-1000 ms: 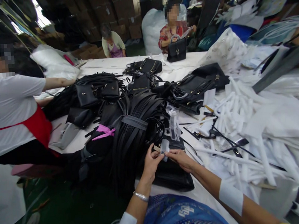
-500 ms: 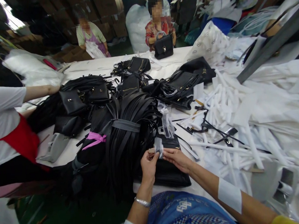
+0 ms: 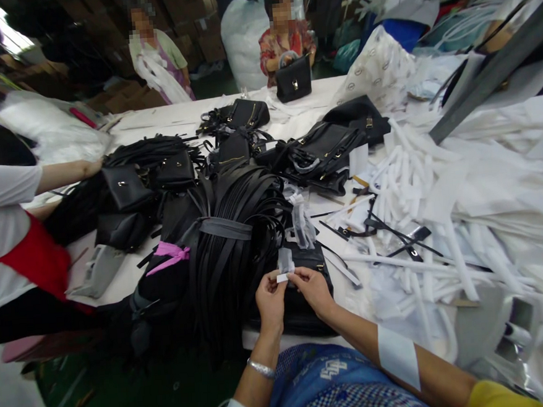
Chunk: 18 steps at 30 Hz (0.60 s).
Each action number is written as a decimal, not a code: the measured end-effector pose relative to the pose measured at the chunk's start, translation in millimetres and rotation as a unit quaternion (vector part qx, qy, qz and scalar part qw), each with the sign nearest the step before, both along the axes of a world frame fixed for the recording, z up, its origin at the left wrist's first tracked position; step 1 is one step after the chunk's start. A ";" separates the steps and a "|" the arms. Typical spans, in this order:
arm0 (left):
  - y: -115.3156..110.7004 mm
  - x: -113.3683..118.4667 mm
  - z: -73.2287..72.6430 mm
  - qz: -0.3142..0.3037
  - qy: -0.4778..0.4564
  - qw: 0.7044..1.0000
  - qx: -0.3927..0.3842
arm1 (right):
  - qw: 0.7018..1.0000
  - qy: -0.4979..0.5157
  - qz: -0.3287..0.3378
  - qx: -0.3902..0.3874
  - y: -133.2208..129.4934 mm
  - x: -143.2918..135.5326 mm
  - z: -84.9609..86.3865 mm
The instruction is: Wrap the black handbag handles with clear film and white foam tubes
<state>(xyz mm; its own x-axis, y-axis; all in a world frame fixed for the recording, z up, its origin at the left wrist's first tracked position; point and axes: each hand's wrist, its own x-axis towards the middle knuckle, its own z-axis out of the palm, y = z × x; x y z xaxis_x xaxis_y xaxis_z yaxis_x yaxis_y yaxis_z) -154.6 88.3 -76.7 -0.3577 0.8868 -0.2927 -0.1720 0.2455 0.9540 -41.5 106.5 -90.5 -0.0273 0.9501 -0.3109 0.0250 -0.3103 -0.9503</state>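
Observation:
Both my hands meet over a black bag [image 3: 309,312] near the front edge of the table. Between the fingertips of my left hand [image 3: 271,299] and my right hand [image 3: 313,290] is a small white strip [image 3: 282,278], pinched from both sides. A piece of wrapping [image 3: 285,259], translucent and greyish, rises just above it. The bag's upper part, with a gold-coloured fitting, shows behind my hands; its lower part is dark and partly covered by my right forearm. Beyond it lies a translucent wrapped loop [image 3: 303,223].
Bundled black straps [image 3: 227,231] lie left of my hands, with a pink tie [image 3: 168,256] beside them. White strips and sheets [image 3: 507,181] cover the right side. Black bags [image 3: 328,150] lie farther back. A person's arm [image 3: 67,174] reaches in from the left; two people stand opposite.
The white strip now shows between my fingertips, and my right hand has shifted left with its fingers more bent. Across the table, a person has lifted the white material higher.

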 end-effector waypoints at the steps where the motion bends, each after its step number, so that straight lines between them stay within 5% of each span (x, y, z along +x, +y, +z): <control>1: -0.1 -0.2 0.7 -0.001 0.001 1.000 -0.002 | 0.999 -0.030 0.002 0.012 1.1 0.3 0.7; 5: 0.1 -4.4 1.0 -0.004 -0.004 1.000 -0.006 | 0.996 -0.082 0.022 0.034 5.4 1.4 8.6; 12: 5.8 -21.4 2.9 -0.051 -0.045 0.997 -0.044 | 0.972 0.183 0.063 -0.131 8.7 10.1 16.1; 18: 1.7 -14.2 11.8 -0.042 0.044 0.998 -0.020 | 0.965 0.205 0.013 -0.161 4.1 8.4 10.3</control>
<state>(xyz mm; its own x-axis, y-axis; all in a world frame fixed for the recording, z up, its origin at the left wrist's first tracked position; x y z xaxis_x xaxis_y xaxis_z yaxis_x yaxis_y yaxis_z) -168.8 90.0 -64.9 -0.3084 0.9026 -0.3002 -0.0655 0.2947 0.9533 -33.1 110.6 -80.1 -0.2329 0.8040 -0.5471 -0.3222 -0.5946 -0.7366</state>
